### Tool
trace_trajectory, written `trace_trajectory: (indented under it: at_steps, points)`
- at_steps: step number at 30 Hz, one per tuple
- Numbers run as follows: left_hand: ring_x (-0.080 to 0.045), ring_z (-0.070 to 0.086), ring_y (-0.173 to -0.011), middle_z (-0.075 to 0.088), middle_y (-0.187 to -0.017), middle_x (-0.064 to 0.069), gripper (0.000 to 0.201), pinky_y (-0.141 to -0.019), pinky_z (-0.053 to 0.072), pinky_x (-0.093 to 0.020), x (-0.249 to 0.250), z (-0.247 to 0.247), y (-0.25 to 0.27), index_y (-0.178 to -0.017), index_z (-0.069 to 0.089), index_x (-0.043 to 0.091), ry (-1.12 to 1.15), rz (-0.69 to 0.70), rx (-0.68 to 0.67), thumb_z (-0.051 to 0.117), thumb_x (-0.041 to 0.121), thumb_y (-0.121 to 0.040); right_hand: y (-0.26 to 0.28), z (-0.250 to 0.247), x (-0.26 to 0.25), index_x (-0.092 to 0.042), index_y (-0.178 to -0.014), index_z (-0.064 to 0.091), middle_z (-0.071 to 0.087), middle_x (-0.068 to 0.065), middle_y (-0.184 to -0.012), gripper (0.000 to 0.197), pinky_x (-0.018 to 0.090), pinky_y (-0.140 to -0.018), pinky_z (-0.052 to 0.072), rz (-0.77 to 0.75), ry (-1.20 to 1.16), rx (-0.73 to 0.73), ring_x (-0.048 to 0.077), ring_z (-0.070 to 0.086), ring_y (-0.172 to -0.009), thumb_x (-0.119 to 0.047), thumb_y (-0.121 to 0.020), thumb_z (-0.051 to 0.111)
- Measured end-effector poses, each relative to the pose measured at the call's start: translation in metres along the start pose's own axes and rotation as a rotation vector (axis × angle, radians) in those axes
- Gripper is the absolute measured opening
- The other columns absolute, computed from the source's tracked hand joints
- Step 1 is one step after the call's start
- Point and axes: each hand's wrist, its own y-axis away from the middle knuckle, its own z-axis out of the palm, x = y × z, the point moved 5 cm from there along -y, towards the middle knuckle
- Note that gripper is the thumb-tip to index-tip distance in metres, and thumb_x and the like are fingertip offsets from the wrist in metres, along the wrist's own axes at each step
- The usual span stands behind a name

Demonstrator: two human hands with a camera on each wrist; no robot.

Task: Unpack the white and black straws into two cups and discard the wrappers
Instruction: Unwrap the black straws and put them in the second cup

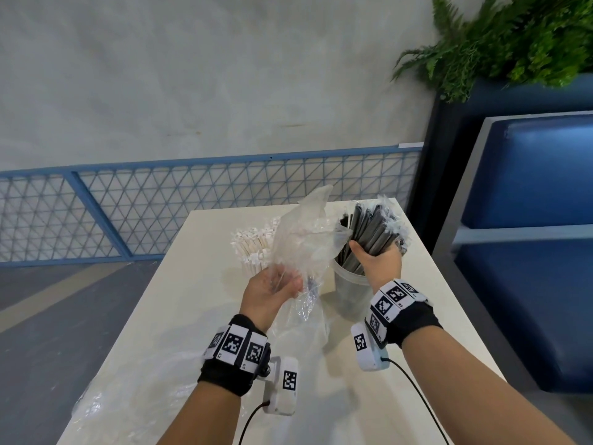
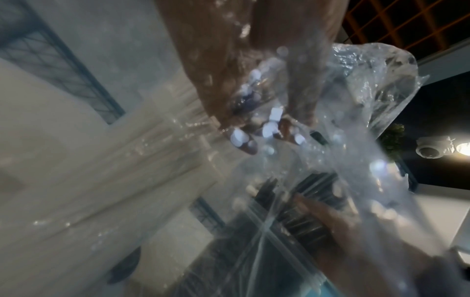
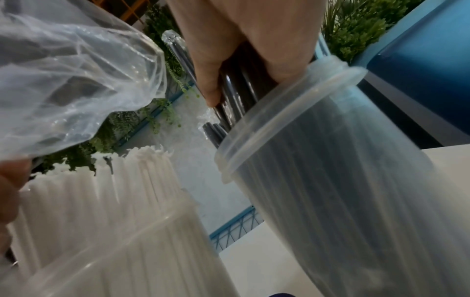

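My right hand [image 1: 375, 256] grips a bundle of black straws [image 1: 372, 228] whose lower ends stand in a clear plastic cup [image 1: 348, 293]. In the right wrist view the fingers [image 3: 211, 80] curl round the black straws [image 3: 236, 94] just above the cup's rim [image 3: 292, 112]. My left hand [image 1: 276, 285] holds a crumpled clear plastic wrapper [image 1: 305, 232] up, left of that cup. White straws [image 1: 253, 245] stand behind the wrapper, and the right wrist view shows them inside a second clear cup [image 3: 122, 251]. In the left wrist view the wrapper [image 2: 356, 100] covers my fingers [image 2: 244, 138].
Everything stands on a cream table [image 1: 192, 316]. Another clear wrapper [image 1: 138, 390] lies flat near its front left edge. A blue mesh railing [image 1: 160, 207] runs behind the table. A blue bench [image 1: 529, 252] and a planter with ferns [image 1: 513, 36] stand to the right.
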Motion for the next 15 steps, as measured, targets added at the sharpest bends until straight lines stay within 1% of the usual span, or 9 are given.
trace_trajectory:
  at_steps: [2, 4, 6, 7, 8, 9, 11, 13, 15]
  points:
    - [-0.006, 0.063, -0.066, 0.067, -0.066, 0.009, 0.010, -0.066, 0.053, -0.019, 0.000, -0.001, 0.000, -0.081, 0.060, 0.006, -0.004, 0.005, -0.006, 0.064, -0.003, -0.079, 0.001, -0.005, -0.004, -0.004, -0.121, 0.051, 0.063, 0.011, -0.117, 0.054, 0.017, -0.084, 0.042, -0.036, 0.007, 0.027, 0.024, 0.060, -0.109, -0.017, -0.075, 0.076]
    - [-0.007, 0.061, -0.062, 0.066, -0.063, 0.007, 0.010, -0.064, 0.052, -0.018, -0.001, -0.002, -0.001, -0.081, 0.059, 0.005, 0.001, 0.010, 0.001, 0.064, -0.003, -0.079, 0.007, -0.014, -0.022, -0.016, -0.129, 0.039, 0.054, 0.003, -0.126, 0.071, 0.007, -0.089, 0.039, -0.195, -0.079, 0.084, 0.015, 0.054, -0.114, -0.012, -0.071, 0.079]
    - [-0.007, 0.061, -0.061, 0.065, -0.062, 0.007, 0.010, -0.063, 0.051, -0.018, -0.002, -0.004, -0.002, -0.081, 0.058, 0.005, 0.012, 0.008, 0.013, 0.064, -0.004, -0.079, 0.014, -0.024, -0.044, -0.027, -0.134, 0.031, 0.043, 0.002, -0.135, 0.081, 0.014, -0.103, 0.036, -0.439, -0.067, 0.168, 0.011, 0.046, -0.122, -0.011, -0.070, 0.080]
    - [-0.008, 0.061, -0.062, 0.065, -0.063, 0.006, 0.010, -0.062, 0.051, -0.018, -0.003, -0.004, -0.002, -0.082, 0.059, 0.005, 0.016, 0.007, 0.014, 0.064, -0.004, -0.079, 0.016, -0.027, -0.053, -0.026, -0.135, 0.030, 0.040, 0.003, -0.137, 0.081, 0.020, -0.107, 0.034, -0.555, -0.010, 0.209, 0.013, 0.042, -0.126, -0.012, -0.072, 0.078]
    - [-0.008, 0.061, -0.063, 0.064, -0.064, 0.006, 0.010, -0.063, 0.051, -0.018, -0.004, -0.003, -0.002, -0.082, 0.059, 0.004, 0.020, 0.007, 0.012, 0.064, -0.003, -0.079, 0.016, -0.027, -0.059, -0.023, -0.136, 0.032, 0.037, 0.003, -0.139, 0.075, 0.023, -0.110, 0.031, -0.644, 0.052, 0.234, 0.016, 0.039, -0.129, -0.013, -0.076, 0.075]
    - [-0.008, 0.061, -0.064, 0.064, -0.065, 0.005, 0.009, -0.063, 0.051, -0.018, -0.006, -0.003, -0.002, -0.083, 0.059, 0.003, 0.022, 0.007, 0.009, 0.064, -0.003, -0.079, 0.015, -0.026, -0.063, -0.019, -0.136, 0.037, 0.037, 0.003, -0.139, 0.065, 0.022, -0.112, 0.028, -0.694, 0.106, 0.235, 0.016, 0.037, -0.130, -0.013, -0.080, 0.071]
    - [-0.009, 0.061, -0.065, 0.063, -0.067, 0.003, 0.009, -0.063, 0.052, -0.019, -0.008, -0.001, -0.002, -0.084, 0.058, 0.002, 0.024, 0.005, 0.000, 0.065, -0.002, -0.078, 0.009, -0.020, -0.060, -0.014, -0.127, 0.052, 0.045, 0.005, -0.135, 0.043, 0.014, -0.110, 0.024, -0.726, 0.177, 0.176, 0.015, 0.038, -0.127, -0.008, -0.086, 0.062]
    - [-0.008, 0.061, -0.065, 0.064, -0.064, 0.006, 0.010, -0.064, 0.052, -0.019, -0.009, 0.000, -0.002, -0.083, 0.058, 0.003, 0.021, 0.000, -0.007, 0.065, -0.001, -0.078, 0.006, -0.014, -0.050, -0.012, -0.117, 0.061, 0.052, 0.003, -0.128, 0.031, 0.015, -0.107, 0.028, -0.727, 0.213, 0.128, 0.014, 0.041, -0.121, -0.003, -0.088, 0.056]
    - [-0.008, 0.061, -0.064, 0.064, -0.063, 0.007, 0.010, -0.064, 0.052, -0.020, -0.011, 0.000, -0.003, -0.083, 0.058, 0.003, 0.022, -0.003, -0.010, 0.065, -0.001, -0.078, 0.004, -0.011, -0.040, -0.012, -0.112, 0.064, 0.054, -0.002, -0.122, 0.027, 0.020, -0.104, 0.032, -0.718, 0.237, 0.121, 0.015, 0.043, -0.118, -0.001, -0.089, 0.052]
